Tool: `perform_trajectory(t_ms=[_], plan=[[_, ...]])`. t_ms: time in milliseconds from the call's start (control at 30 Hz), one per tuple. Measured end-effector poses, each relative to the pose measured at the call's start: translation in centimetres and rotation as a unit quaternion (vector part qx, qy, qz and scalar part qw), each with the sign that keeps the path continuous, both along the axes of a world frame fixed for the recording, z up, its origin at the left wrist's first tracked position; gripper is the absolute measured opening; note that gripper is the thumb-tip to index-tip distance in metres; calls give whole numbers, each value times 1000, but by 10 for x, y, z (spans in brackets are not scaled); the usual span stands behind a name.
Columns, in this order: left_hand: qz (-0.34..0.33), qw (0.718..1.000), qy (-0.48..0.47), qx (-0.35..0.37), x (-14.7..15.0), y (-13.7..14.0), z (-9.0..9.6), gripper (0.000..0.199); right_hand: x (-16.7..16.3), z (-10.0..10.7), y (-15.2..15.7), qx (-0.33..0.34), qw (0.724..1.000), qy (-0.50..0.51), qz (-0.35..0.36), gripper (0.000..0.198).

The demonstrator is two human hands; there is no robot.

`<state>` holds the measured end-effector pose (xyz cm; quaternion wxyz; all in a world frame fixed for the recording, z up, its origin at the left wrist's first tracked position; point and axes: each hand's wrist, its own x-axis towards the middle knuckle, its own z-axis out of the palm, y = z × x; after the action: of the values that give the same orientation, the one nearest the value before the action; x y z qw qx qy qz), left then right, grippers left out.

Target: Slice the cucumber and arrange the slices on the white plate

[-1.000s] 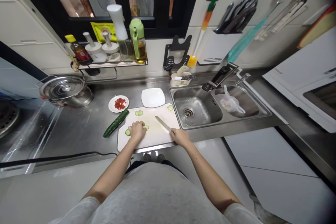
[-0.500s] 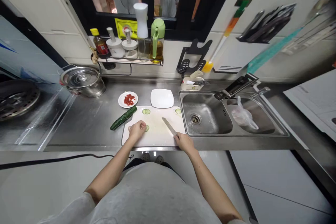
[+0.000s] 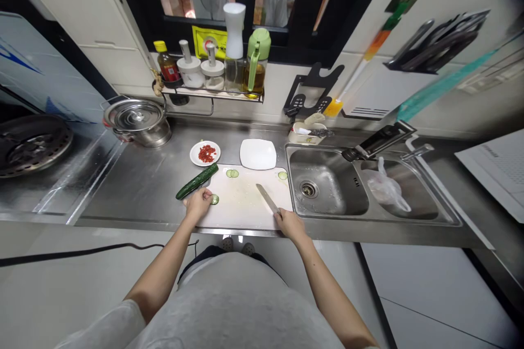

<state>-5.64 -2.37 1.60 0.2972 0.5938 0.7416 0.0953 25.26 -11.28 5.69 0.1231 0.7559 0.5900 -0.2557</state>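
My left hand (image 3: 198, 204) is at the left side of the white cutting board (image 3: 241, 212), its fingers pinched on a thin cucumber slice (image 3: 215, 199). A whole dark green cucumber (image 3: 197, 181) lies just beyond that hand, partly over the board's left edge. My right hand (image 3: 290, 224) grips a kitchen knife (image 3: 267, 198) by its handle, with the blade pointing away and to the left over the board. Two overlapping cucumber slices (image 3: 232, 173) lie near the board's far edge. Another cut piece of cucumber (image 3: 282, 175) is at its far right corner.
Behind the board stand a white plate (image 3: 257, 161) and a small dish (image 3: 194, 159) with chopped red pieces. A double sink (image 3: 327, 204) adjoins on the right, with a plastic bag (image 3: 385, 186) in its far basin. A lidded pot (image 3: 153, 135) stands at the left.
My left hand has moved left with the cucumber slice, which now shows tilted at its fingertips. The right hand keeps the knife almost in place. The view has shifted slightly.
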Motion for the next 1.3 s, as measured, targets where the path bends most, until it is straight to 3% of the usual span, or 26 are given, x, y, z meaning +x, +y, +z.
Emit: perform_trajectory(t_ms=[433, 633, 800, 1033, 1167, 1300], plan=[[-43, 996, 44, 63, 9, 1, -1, 17, 2, -8, -2, 13, 1000, 2, 3, 33], [-86, 993, 26, 79, 49, 28, 3, 27, 2, -7, -1, 0, 1000, 1, -5, 34], [-111, 989, 76, 69, 87, 58, 0, 43, 0, -3, 0, -12, 1000, -5, -10, 35], [-143, 974, 145, 94, 101, 76, -5, 33, 0, -3, -3, -2, 1000, 2, -13, 34], [-160, 974, 122, 105, 99, 74, 0, 29, 0, -1, -2, -4, 1000, 2, -9, 34], [-132, 988, 57, 51, 95, 64, 7, 21, 1, -1, -1, -8, 1000, 2, -4, 34]])
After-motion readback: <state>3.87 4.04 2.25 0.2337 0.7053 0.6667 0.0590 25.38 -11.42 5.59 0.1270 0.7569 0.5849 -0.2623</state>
